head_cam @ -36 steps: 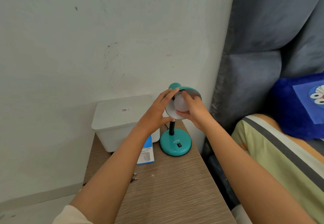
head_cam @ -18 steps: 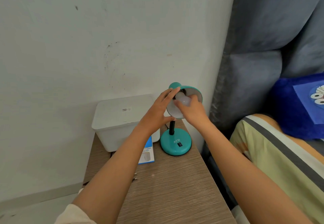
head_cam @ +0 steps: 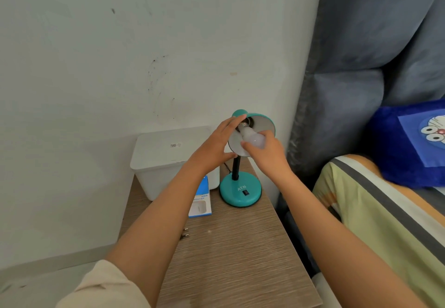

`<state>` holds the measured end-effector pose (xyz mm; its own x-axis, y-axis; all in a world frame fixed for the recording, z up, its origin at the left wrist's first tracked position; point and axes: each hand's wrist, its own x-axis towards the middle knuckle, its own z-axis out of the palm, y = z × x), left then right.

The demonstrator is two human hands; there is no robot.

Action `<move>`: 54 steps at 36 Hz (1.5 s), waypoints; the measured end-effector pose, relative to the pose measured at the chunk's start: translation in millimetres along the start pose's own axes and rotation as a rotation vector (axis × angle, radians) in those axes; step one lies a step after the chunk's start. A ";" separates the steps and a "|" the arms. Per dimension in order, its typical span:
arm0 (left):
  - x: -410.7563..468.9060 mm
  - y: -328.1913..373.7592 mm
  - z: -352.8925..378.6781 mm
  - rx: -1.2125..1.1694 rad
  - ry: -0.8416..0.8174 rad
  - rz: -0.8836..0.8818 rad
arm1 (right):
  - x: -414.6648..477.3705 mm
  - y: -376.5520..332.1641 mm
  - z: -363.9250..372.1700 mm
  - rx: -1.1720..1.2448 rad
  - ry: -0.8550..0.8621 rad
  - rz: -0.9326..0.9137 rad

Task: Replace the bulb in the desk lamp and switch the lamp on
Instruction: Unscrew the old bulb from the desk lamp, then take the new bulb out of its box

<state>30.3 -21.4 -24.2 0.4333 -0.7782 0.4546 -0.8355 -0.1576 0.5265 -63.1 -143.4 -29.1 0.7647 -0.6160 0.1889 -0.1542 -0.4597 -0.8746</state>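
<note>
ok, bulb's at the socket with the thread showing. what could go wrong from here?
1. The bulb sits at an angle with its metal thread exposed at the socket, so it could cross-thread or slip from the right hand.
2. The left hand alone steadies the shade; the thin neck may bend or the base tip.
3. The plug lies loose on the table, so the switch would do nothing.
</note>
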 end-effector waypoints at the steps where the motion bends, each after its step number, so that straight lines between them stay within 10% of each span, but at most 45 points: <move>1: -1.4 1.8 -0.2 0.010 -0.002 0.000 | -5.6 0.3 -2.4 0.011 0.006 -0.004; 23: -124.4 -58.0 32.6 -0.057 0.241 -0.653 | -94.7 91.7 73.4 -0.101 -0.250 0.156; 54: -138.7 -107.8 77.1 -0.264 0.426 -0.664 | -64.1 111.4 115.2 -0.364 -0.334 0.129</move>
<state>34.2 56.7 -199.4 0.9433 -0.2688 0.1949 -0.2771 -0.3137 0.9082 -57.2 -81.4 -190.1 0.8741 -0.4719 -0.1154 -0.4232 -0.6231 -0.6578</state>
